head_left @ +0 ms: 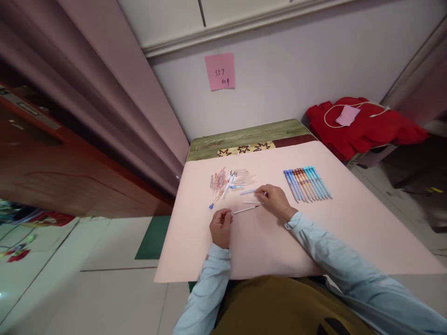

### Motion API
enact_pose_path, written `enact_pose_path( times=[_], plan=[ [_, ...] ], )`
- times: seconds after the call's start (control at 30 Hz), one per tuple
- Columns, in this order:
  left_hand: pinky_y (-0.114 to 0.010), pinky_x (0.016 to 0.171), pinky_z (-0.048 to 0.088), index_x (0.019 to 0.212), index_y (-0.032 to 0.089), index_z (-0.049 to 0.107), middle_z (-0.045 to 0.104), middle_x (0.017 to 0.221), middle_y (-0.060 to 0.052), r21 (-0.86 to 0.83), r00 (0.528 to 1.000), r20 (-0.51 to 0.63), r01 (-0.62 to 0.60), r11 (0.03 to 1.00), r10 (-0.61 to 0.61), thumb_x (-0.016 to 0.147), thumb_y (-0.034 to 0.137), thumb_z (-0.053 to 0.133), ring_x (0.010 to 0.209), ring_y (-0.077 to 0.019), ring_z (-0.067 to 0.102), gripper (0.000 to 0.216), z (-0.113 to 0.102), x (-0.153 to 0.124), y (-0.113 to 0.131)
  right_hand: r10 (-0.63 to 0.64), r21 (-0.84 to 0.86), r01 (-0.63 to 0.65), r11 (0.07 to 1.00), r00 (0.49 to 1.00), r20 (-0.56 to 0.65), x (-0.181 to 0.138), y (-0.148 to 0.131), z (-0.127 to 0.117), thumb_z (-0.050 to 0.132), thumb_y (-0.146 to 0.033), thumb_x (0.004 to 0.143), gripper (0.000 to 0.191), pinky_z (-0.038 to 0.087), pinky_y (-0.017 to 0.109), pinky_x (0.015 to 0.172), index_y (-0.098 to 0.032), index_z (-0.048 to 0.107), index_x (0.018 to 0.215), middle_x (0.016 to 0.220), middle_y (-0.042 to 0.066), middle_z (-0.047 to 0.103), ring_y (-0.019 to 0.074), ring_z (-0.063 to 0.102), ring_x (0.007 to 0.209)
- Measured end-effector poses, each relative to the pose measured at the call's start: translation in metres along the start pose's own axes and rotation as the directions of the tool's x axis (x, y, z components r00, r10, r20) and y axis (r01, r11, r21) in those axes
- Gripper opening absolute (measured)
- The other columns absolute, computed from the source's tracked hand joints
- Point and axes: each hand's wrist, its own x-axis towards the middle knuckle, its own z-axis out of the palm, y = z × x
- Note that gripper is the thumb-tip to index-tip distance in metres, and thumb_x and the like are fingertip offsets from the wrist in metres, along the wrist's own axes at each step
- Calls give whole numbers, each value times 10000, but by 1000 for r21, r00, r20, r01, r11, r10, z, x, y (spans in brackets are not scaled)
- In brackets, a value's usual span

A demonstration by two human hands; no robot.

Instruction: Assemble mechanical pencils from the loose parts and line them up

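Well left of the pen row [307, 184] lie loose pen parts [228, 183]; the left hand [220, 226] curls nearby, its hold unclear. Nearer the row, the right hand [274, 201] pinches a pale tube [247, 191]. Probably single parts are being handled; next calls for steady fingertips.

A pale pink sheet [275, 246] is covering most of a desk [251, 136]; pens [306, 184] are lying in a row right of the right hand [274, 201], loose pen parts [219, 182] beyond the left hand [220, 227].
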Motion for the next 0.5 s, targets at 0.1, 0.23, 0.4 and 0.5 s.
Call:
enact_pose_path(
  times=[0.1,0.23,0.4,0.5],
  plan=[
    [-271,651,537,878,179,705,674,825,-48,-1,1000,0,-8,1000,8,813,353,645,679,-144,632,196,0,0,-2,5,-18,-5,1000,1000,-2,2,-1,0,600,-290,854,156,379,244,648,-231,744,843,808,6,712,150,608,715],
    [-266,649,529,866,182,708,673,814,-46,-19,1000,2,-11,1000,11,810,350,653,682,-146,627,185,2,0,-2,-38,-79,41,996,998,45,22,-13,0,601,-297,874,154,385,244,688,-240,743,890,884,5,722,154,621,783],
    [-257,627,516,843,182,703,660,783,-38,-49,1000,-8,-11,999,11,802,338,660,656,-140,614,166,2,0,0,-56,-268,98,958,986,158,52,-36,18,561,-275,904,184,390,249,737,-240,735,954,999,34,726,176,631,903],
    [-260,626,517,846,183,697,652,774,-35,-41,1000,-8,-12,999,12,808,332,652,648,-139,609,160,2,0,0,-74,-336,145,931,974,215,61,-45,35,540,-256,913,192,385,253,728,-228,726,951,1016,51,720,185,631,922]
  ],
)
